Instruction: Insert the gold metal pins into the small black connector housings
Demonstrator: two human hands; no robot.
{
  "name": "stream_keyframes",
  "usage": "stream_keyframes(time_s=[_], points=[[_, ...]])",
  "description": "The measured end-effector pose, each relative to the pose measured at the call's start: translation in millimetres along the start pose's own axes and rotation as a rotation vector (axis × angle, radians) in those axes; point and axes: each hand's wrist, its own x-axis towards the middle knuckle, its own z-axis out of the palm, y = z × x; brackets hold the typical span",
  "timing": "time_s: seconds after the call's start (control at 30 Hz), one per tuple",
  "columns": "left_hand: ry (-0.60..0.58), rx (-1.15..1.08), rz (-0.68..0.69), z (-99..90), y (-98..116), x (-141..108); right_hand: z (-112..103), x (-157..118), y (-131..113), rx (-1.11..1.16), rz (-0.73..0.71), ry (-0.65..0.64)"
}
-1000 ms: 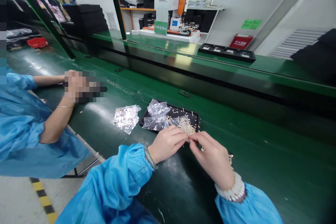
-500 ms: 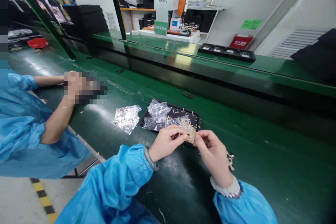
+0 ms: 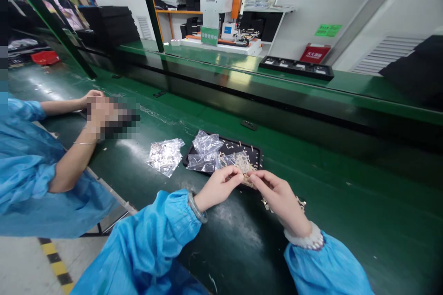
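Note:
Over the front edge of a black tray (image 3: 256, 151), my left hand (image 3: 221, 185) and my right hand (image 3: 277, 193) nearly meet at the fingertips. Both are closed in a pinch. Something small and pale shows between the fingertips, too tiny to name. Beneath them in the tray lies a heap of small beige parts (image 3: 244, 162), with single pieces scattered toward the back. Clear plastic bags (image 3: 206, 143) cover the tray's left half. More small metallic parts (image 3: 301, 203) lie on the bench, partly hidden behind my right hand.
A clear bag filled with small parts (image 3: 166, 156) lies left of the tray on the green bench (image 3: 346, 221). Further left, a co-worker's arm in a blue sleeve (image 3: 27, 166) rests on the bench. A raised ledge runs behind, carrying a black tray with compartments (image 3: 296, 68).
My right hand has moved left, so its fingertips now come close to those of my left hand. More of the metallic parts beside my right hand show.

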Motion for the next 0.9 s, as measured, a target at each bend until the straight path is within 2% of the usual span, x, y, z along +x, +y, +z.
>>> stream_keyframes(time_s=[0.17, 0.33, 0.43, 0.53, 0.6, 0.67, 0.7, 0.73, 0.77, 0.9], points=[[-0.01, 0.099, 0.042, 1.0, 0, -2, 1, -3, -4, 0.251, 0.144, -0.119], [-0.006, 0.289, 0.08, 2.2, 4, -5, 1, -4, -2, 0.304, 0.15, -0.098], [-0.052, 0.454, 0.136, -4.1, 21, -9, -8, -11, -4, 0.288, 0.102, -0.016], [-0.172, 0.842, 0.312, -17.1, 49, -2, -25, -29, -4, 0.177, 0.027, 0.034], [-0.254, 1.054, 0.39, -24.9, 66, 20, -35, -44, 0, 0.066, -0.07, 0.063], [-0.349, 1.114, 0.352, -29.0, 72, 57, -39, -60, 7, -0.007, -0.161, 0.088], [-0.392, 1.12, 0.288, -29.5, 71, 79, -38, -67, 12, -0.027, -0.189, 0.096], [-0.402, 1.151, 0.192, -29.0, 67, 102, -36, -74, 17, -0.046, -0.203, 0.094], [-0.378, 1.184, 0.164, -27.5, 61, 125, -32, -79, 22, -0.061, -0.214, 0.082], [-0.343, 1.268, 0.135, -13.0, 29, 204, -15, -89, 37, -0.046, -0.295, 0.026]])
